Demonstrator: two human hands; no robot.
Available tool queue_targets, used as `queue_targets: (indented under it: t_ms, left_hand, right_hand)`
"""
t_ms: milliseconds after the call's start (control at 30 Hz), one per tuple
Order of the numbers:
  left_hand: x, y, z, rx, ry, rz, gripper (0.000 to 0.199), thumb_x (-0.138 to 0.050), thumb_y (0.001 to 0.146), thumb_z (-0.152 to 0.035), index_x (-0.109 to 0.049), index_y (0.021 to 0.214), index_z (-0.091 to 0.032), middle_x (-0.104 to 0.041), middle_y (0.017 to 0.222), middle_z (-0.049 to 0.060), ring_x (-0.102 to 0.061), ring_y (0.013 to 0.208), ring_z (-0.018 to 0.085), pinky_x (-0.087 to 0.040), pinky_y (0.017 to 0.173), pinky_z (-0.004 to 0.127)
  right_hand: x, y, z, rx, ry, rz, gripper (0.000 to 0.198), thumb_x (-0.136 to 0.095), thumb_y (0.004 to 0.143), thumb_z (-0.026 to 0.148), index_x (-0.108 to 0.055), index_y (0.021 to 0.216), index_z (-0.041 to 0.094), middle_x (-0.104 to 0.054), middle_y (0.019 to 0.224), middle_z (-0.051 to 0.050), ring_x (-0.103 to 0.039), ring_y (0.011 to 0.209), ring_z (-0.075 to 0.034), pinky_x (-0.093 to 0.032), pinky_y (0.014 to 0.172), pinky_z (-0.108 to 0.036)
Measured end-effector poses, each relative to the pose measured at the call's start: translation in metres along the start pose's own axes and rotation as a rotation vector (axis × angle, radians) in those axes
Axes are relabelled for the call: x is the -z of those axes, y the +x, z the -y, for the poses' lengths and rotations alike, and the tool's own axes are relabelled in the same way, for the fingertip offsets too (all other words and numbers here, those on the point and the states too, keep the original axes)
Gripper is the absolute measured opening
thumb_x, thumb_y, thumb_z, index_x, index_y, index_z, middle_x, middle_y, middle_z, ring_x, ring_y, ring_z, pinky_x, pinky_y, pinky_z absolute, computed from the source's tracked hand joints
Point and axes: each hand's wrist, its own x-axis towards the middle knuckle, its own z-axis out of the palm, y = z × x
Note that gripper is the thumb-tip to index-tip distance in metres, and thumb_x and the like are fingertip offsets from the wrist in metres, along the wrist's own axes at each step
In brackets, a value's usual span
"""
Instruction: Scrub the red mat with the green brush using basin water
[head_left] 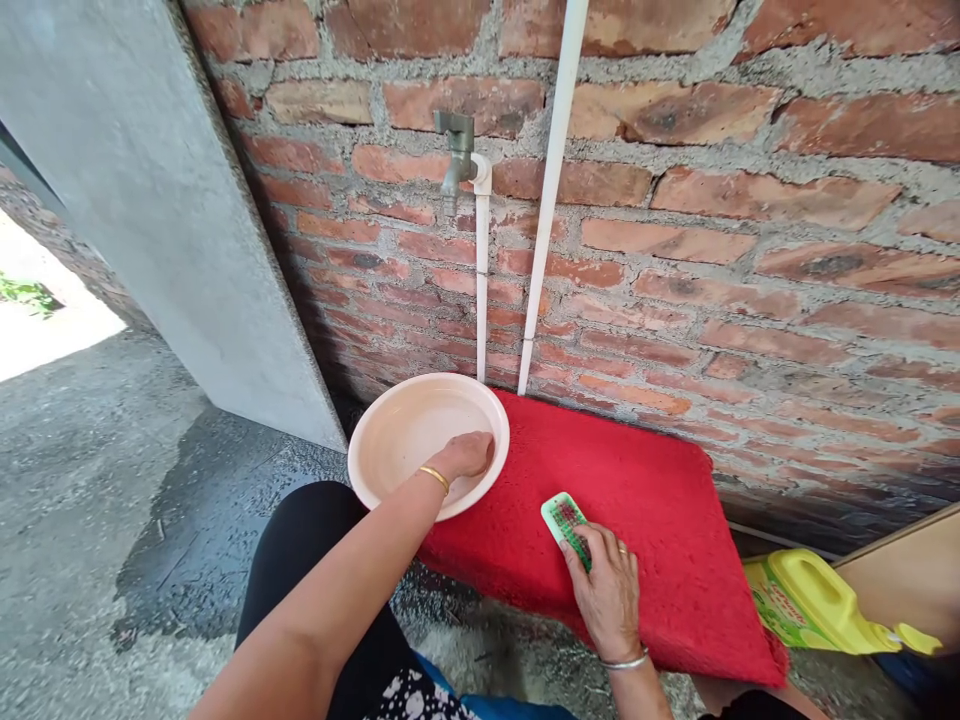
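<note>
My left hand (pixel 469 455), with a gold bangle at its wrist, reaches inside a pale pink basin (pixel 365 440) by the inner right wall. Its fingers curl inward, and what they hold, if anything, is hidden. A red fleecy cloth (pixel 637 470) lies to the right of the basin, draped over a low support whose top it covers. On this cloth my right hand (pixel 609 590) grips a light green scrubbing brush (pixel 559 512) by its near end. Dark and green bristles show on the brush's upper side. A ring and a silver bangle are on that hand and wrist.
A tap (pixel 456 165) and white pipes (pixel 551 180) run along the brick wall (pixel 750 220) behind. At left leans a grey slab (pixel 187 200) over wet concrete floor (pixel 217 510). A yellow jug (pixel 814 600) lies at right beside a tan board (pixel 911 570).
</note>
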Motion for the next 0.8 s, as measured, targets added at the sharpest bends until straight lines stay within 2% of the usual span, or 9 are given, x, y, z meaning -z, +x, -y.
queue_targets:
  t_ms: [67, 233, 333, 433, 533, 633, 700, 800]
  left_hand:
    - [0.0, 0.0, 0.0, -0.001, -0.003, 0.005, 0.03, -0.048, 0.089, -0.022, -0.061, 0.116, -0.016, -0.066, 0.124, 0.016, -0.063, 0.113, 0.03, -0.051, 0.092, 0.039]
    - [0.001, -0.001, -0.001, 0.003, -0.014, 0.005, 0.031, -0.047, 0.09, -0.021, -0.061, 0.116, -0.015, -0.066, 0.124, 0.017, -0.063, 0.113, 0.03, -0.051, 0.092, 0.04]
    - [0.001, 0.0, -0.001, -0.002, -0.015, 0.009, 0.031, -0.047, 0.089, -0.021, -0.061, 0.116, -0.016, -0.066, 0.124, 0.017, -0.063, 0.113, 0.03, -0.051, 0.092, 0.039]
    - [0.0, 0.002, 0.0, -0.008, -0.013, 0.004, 0.032, -0.047, 0.089, -0.019, -0.061, 0.117, -0.015, -0.065, 0.124, 0.018, -0.064, 0.112, 0.031, -0.051, 0.091, 0.041]
    - [-0.002, 0.003, 0.001, -0.008, -0.011, 0.008, 0.032, -0.046, 0.089, -0.019, -0.061, 0.117, -0.015, -0.066, 0.123, 0.018, -0.064, 0.112, 0.032, -0.051, 0.09, 0.042]
    - [-0.001, 0.003, 0.001, -0.007, -0.01, 0.006, 0.032, -0.044, 0.089, -0.019, -0.061, 0.117, -0.014, -0.066, 0.122, 0.019, -0.064, 0.112, 0.031, -0.052, 0.09, 0.041]
    - [-0.001, 0.003, 0.001, -0.008, -0.012, 0.005, 0.033, -0.044, 0.09, -0.02, -0.061, 0.117, -0.014, -0.066, 0.122, 0.019, -0.064, 0.112, 0.031, -0.052, 0.091, 0.041]
    - [0.0, 0.003, 0.0, -0.005, -0.012, 0.015, 0.033, -0.045, 0.089, -0.02, -0.061, 0.118, -0.015, -0.066, 0.122, 0.018, -0.064, 0.112, 0.031, -0.052, 0.091, 0.041]
  right_hand:
    - [0.006, 0.003, -0.016, -0.06, -0.054, -0.03, 0.045, -0.035, 0.094, 0.058, -0.064, 0.102, 0.024, -0.068, 0.105, -0.008, -0.058, 0.09, -0.022, -0.036, 0.076, -0.034]
    - [0.03, 0.002, -0.073, -0.324, -0.263, -0.127, 0.058, -0.028, 0.091, 0.066, -0.065, 0.1, 0.022, -0.067, 0.09, -0.012, -0.055, 0.074, -0.025, -0.03, 0.064, -0.036]
    - [0.037, -0.001, -0.088, -0.396, -0.297, -0.172, 0.062, -0.025, 0.09, 0.069, -0.065, 0.1, 0.022, -0.066, 0.089, -0.013, -0.055, 0.072, -0.026, -0.03, 0.063, -0.036]
    - [0.031, -0.001, -0.074, -0.284, -0.124, -0.136, 0.059, -0.031, 0.089, 0.07, -0.064, 0.098, 0.022, -0.067, 0.09, -0.011, -0.058, 0.076, -0.025, -0.036, 0.066, -0.036]
    - [0.017, 0.0, -0.036, -0.065, 0.085, -0.022, 0.046, -0.04, 0.091, 0.063, -0.064, 0.098, 0.024, -0.069, 0.1, -0.007, -0.06, 0.088, -0.022, -0.041, 0.075, -0.034]
    - [0.005, 0.003, 0.002, 0.076, 0.116, 0.065, 0.034, -0.042, 0.095, 0.052, -0.064, 0.101, 0.027, -0.067, 0.109, -0.005, -0.059, 0.096, -0.02, -0.04, 0.082, -0.033]
    - [0.001, 0.007, 0.015, 0.105, 0.099, 0.073, 0.031, -0.042, 0.096, 0.049, -0.064, 0.103, 0.028, -0.067, 0.11, -0.004, -0.058, 0.096, -0.02, -0.039, 0.083, -0.033]
    - [-0.001, 0.015, 0.009, 0.055, 0.027, 0.019, 0.038, -0.038, 0.096, 0.052, -0.064, 0.103, 0.026, -0.067, 0.107, -0.005, -0.058, 0.093, -0.02, -0.038, 0.08, -0.033]
